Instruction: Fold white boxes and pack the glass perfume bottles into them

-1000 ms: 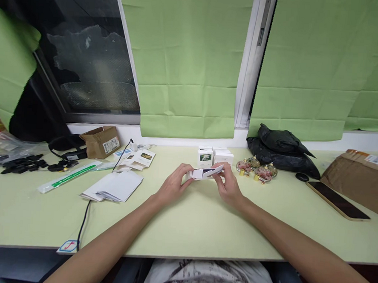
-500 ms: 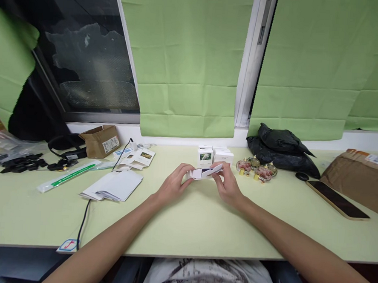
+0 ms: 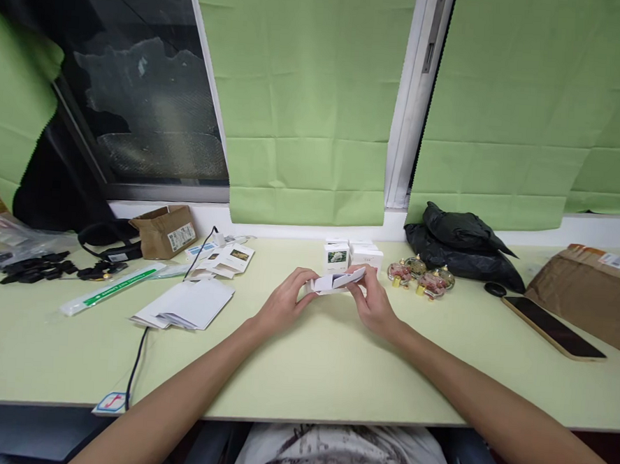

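Note:
A flattened white paper box point(image 3: 337, 281) is held between both hands just above the pale green table point(image 3: 301, 371). My left hand point(image 3: 286, 302) pinches its left end, fingers closed. My right hand point(image 3: 373, 304) grips its right end, fingers curled round it. Right behind the hands stand assembled small white boxes point(image 3: 351, 255), one with a flower picture. To their right lie several small gold and pink ornaments point(image 3: 423, 279).
A stack of flat white box blanks point(image 3: 187, 304) and printed cards point(image 3: 230, 259) lie to the left, crossed by a black cable point(image 3: 139, 358). A phone point(image 3: 553, 328), brown parcel point(image 3: 590, 294) and black bag point(image 3: 459, 244) sit at the right. A small cardboard box point(image 3: 166, 231) stands far left.
The hands and the flat box have barely shifted; the box's right end is slightly more closed up.

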Action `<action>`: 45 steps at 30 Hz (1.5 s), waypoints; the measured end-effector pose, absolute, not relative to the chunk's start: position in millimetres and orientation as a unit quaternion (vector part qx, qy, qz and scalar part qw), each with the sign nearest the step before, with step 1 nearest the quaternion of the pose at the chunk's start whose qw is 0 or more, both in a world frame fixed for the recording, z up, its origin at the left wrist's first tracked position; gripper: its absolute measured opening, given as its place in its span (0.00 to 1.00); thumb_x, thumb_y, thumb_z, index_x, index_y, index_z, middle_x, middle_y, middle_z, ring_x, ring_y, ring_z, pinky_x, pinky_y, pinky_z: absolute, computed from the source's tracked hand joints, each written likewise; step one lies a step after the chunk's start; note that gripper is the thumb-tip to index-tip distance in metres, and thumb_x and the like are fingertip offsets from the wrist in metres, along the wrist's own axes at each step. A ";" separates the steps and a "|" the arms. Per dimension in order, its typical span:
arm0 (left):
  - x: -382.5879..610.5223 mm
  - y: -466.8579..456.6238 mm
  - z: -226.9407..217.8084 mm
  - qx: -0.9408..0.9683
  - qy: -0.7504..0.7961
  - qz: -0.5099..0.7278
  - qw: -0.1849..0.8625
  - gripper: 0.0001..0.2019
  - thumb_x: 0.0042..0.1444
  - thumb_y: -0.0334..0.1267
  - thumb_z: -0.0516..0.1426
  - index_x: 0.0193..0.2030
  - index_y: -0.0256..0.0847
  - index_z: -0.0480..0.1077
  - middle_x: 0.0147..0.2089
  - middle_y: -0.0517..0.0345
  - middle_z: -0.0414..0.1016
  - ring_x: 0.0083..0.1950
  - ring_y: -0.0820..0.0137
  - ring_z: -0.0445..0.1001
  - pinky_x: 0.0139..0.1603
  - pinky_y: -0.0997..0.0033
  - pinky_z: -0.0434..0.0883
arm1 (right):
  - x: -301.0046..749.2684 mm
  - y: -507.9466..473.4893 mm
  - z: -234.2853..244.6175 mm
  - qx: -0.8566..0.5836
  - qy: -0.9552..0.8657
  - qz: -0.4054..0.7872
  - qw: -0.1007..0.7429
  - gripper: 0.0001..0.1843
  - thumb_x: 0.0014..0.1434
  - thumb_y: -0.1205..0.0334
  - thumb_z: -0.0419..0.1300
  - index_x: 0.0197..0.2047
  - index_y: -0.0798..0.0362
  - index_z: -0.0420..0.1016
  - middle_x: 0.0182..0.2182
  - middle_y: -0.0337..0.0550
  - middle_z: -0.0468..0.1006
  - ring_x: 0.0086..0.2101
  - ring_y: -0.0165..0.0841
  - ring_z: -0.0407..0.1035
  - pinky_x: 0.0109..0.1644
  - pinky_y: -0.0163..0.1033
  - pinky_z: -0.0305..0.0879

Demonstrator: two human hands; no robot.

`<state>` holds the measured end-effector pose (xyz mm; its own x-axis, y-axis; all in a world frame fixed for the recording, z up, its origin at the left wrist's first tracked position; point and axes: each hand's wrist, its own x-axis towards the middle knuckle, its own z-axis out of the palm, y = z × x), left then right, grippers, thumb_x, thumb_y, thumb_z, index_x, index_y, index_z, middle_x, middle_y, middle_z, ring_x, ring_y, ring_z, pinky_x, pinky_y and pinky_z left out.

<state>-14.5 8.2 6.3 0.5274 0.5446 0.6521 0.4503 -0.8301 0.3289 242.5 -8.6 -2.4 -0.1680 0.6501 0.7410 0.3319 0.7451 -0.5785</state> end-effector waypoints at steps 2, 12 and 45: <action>-14.3 8.2 6.1 0.871 0.284 0.398 0.061 0.14 0.74 0.37 0.54 0.64 0.49 0.63 0.59 0.49 0.72 0.61 0.61 0.73 0.60 0.52 0.77 | 242.7 -8.0 -2.7 -0.337 -0.749 0.142 0.552 0.11 0.76 0.52 0.52 0.56 0.47 0.65 0.50 0.48 0.75 0.48 0.42 0.75 0.53 0.49 0.73; -13.9 9.3 4.0 0.873 0.283 0.393 0.060 0.15 0.74 0.38 0.54 0.65 0.49 0.63 0.59 0.49 0.71 0.61 0.61 0.73 0.61 0.51 0.76 | 239.8 -8.8 -1.8 -0.360 -0.756 0.117 0.534 0.09 0.77 0.53 0.51 0.53 0.47 0.64 0.47 0.47 0.75 0.46 0.42 0.71 0.51 0.48 0.68; -13.1 8.2 4.8 0.870 0.277 0.404 0.064 0.15 0.74 0.39 0.53 0.65 0.48 0.62 0.59 0.48 0.70 0.61 0.60 0.72 0.61 0.50 0.77 | 240.8 -13.4 0.4 -0.344 -0.777 0.058 0.524 0.18 0.76 0.56 0.52 0.66 0.45 0.64 0.56 0.51 0.75 0.57 0.45 0.70 0.63 0.54 0.67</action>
<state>-13.1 8.2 4.8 0.5202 0.5336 0.6668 0.4309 -0.8381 0.3345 240.8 -13.4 0.4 -0.2145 0.5964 0.7735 0.4741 0.7559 -0.4515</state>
